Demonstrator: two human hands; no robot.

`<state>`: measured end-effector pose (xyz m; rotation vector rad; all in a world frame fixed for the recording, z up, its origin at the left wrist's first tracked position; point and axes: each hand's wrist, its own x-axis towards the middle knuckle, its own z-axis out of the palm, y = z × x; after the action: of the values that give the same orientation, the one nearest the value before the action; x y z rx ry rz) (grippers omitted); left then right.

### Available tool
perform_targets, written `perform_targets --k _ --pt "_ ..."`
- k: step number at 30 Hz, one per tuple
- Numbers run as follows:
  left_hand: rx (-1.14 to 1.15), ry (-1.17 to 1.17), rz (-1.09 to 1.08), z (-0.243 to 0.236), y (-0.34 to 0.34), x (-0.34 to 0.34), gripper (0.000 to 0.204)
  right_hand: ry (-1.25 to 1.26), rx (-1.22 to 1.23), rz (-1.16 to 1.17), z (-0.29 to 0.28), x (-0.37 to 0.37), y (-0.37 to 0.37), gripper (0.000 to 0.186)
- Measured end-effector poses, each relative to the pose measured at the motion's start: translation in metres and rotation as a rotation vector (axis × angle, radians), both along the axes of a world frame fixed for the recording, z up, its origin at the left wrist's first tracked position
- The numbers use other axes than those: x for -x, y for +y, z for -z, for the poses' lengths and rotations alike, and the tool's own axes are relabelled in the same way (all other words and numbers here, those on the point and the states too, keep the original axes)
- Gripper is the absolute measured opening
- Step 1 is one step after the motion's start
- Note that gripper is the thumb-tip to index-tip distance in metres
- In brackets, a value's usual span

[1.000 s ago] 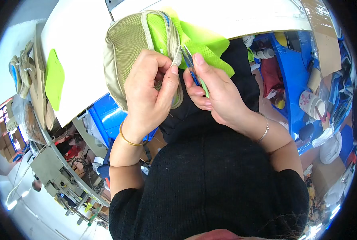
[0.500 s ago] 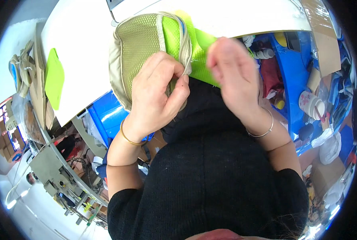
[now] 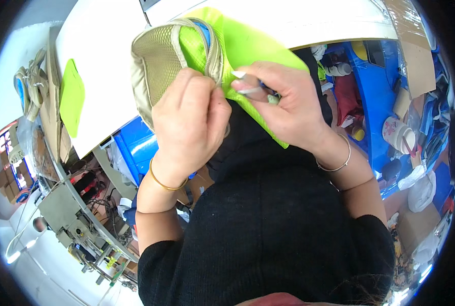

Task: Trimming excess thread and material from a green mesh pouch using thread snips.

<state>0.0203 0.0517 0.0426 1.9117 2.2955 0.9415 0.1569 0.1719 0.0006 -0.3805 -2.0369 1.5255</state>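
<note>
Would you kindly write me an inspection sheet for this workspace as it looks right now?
Surface: white table, edges curved by the lens.
Job's things: beige mesh pouch with lime green fabric lining, held up over the table edge; small thin tool, partly hidden.
Clutter: flat lime green fabric piece on the table; blue bins with mixed items.
Grippers: left hand pinches the pouch at its zip; right hand grips the tool.
Cables: tangle beside a grey machine.
Surroundings: cardboard boxes, bags.
</note>
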Motion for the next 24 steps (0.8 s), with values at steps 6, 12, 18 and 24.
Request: perform_targets --k 6,12,18,24 --pt "-0.052 -0.117 -0.053 -0.003 -0.001 0.007 0.013 -0.195 -0.022 0.041 0.006 -0.004 0.013 0.015" --pt "-0.084 -0.093 -0.039 0.008 0.003 0.010 0.013 0.072 -0.134 0.337 -0.014 -0.007 0.001 0.028" --pt "-0.091 -0.102 -0.017 0.012 0.010 0.007 0.014 -0.269 1.070 -0.269 -0.037 -0.025 -0.014 0.044" --pt "-0.111 -0.154 -0.022 0.011 0.010 0.004 0.013 -0.181 1.299 -0.180 -0.014 -0.014 -0.017 0.048"
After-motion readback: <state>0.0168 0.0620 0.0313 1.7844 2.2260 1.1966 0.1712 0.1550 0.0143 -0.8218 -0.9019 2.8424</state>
